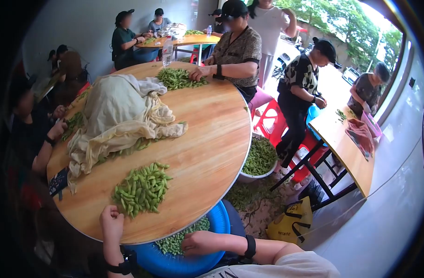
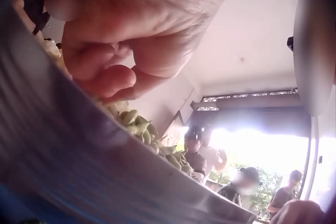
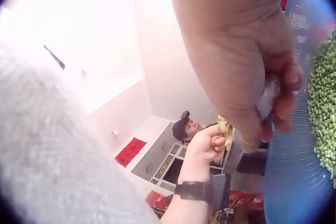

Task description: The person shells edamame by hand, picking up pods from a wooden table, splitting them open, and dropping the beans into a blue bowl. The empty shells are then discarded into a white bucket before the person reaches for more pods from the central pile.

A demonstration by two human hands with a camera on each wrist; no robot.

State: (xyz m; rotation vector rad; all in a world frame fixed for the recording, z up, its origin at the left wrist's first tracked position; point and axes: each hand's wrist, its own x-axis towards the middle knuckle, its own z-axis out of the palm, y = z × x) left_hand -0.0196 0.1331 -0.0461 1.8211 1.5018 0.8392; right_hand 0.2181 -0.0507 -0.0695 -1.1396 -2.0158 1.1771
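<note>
My left hand (image 1: 112, 222) is at the round table's near edge, beside a pile of green pods (image 1: 142, 189). Its fingers are curled in the left wrist view, and I see no pod between them. Over the blue basin (image 1: 223, 227), my right hand (image 1: 200, 243) hangs above shelled green beans (image 1: 175, 242). From the right wrist view, its fingers bend inward around a small whitish patch (image 3: 269, 97) that I cannot identify. More beans (image 3: 324, 103) lie in the basin beside that hand.
A pale cloth heap (image 1: 114, 104) covers the table's middle, with pods under its edge. People sit and stand around the tables. To the right are a white tub of pods (image 1: 258, 157), a yellow bag (image 1: 293, 220) and a rectangular table (image 1: 348, 143).
</note>
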